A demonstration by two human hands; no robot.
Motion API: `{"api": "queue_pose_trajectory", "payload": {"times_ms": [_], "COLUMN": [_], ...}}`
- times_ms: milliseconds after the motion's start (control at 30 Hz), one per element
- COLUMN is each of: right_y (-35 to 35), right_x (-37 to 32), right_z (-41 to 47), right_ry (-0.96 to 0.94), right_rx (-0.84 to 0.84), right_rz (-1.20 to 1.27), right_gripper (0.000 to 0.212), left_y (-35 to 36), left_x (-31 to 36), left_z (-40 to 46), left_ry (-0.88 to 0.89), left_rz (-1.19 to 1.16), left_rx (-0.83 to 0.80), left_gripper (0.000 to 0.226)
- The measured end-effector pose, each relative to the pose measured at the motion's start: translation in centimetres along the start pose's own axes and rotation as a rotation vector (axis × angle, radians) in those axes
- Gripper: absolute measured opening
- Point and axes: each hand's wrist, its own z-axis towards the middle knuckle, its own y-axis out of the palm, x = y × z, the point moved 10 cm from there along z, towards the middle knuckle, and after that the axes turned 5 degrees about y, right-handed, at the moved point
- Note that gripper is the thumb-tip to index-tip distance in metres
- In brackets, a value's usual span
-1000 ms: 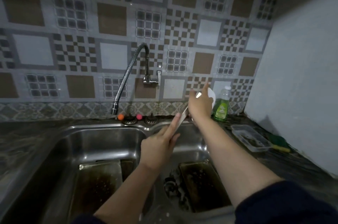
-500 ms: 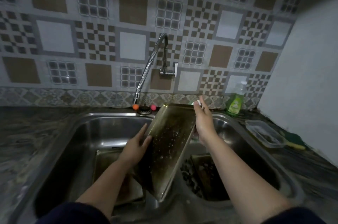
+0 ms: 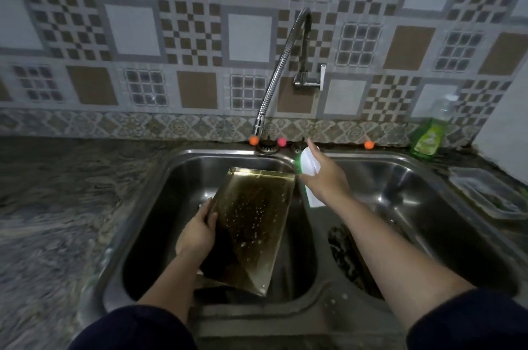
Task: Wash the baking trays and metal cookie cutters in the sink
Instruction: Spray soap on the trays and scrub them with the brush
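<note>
Dark marbled stone table (image 3: 57,206) runs round a stainless-steel double-bowl sink (image 3: 320,318) set into it, w/ patterned brown-and-grey tile wall behind. I've got a greasy rectangular metal baking tray (image 3: 254,224) tilted up over the L bowl, top edge toward the back, bottom corner down near the front, wet drops on its face. Another dark tray lies flat in the R bowl (image 3: 357,261), partly hidden by my forearm. Flexible chrome tap (image 3: 281,69) curves down from the wall to the back rim of the L bowl. Green dish-soap bottle (image 3: 428,139) stands at the back right corner. My left hand (image 3: 197,231) is closed on the tray's left edge, thumb on the face. My right hand (image 3: 323,175) is wrapped round a white-and-green sponge (image 3: 308,166), just beside the tray's top right corner; can't tell if touching.
</note>
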Motion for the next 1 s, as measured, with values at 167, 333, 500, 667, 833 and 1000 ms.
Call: {"api": "queue_pose_trajectory", "payload": {"times_ms": [167,333,500,667,833,1000], "right_y": [4.6,8.8,12.3,13.6,14.1,13.7], "right_x": [-0.5,0.4,1.4,2.3,2.3,1.9], "right_z": [0.5,1.1,1.3,1.5,1.3,1.2], "right_ry": [-0.06,-0.047,-0.073,-0.049,-0.042,-0.056], "right_rx": [-0.085,-0.167,-0.235,-0.257,-0.283,-0.287], "right_rz": [-0.139,-0.139,-0.074,-0.101,-0.122,-0.119], "right_gripper": [0.08,0.079,0.079,0.079,0.079,0.078], "left_y": [1.3,2.4,3.2,4.7,5.0,3.7], "left_x": [-2.4,-5.8,-8.6,-10.2,-10.3,-8.8], "left_z": [0.6,1.1,1.6,1.7,1.4,2.0], "left_ry": [-0.101,-0.226,-0.301,-0.405,-0.422,-0.359], "left_rz": [0.054,0.138,0.206,0.125,0.155,0.322], "left_rx": [-0.095,-0.187,-0.239,-0.329,-0.367,-0.351], "left_gripper": [0.069,0.083,0.086,0.093,0.095,0.095]}}
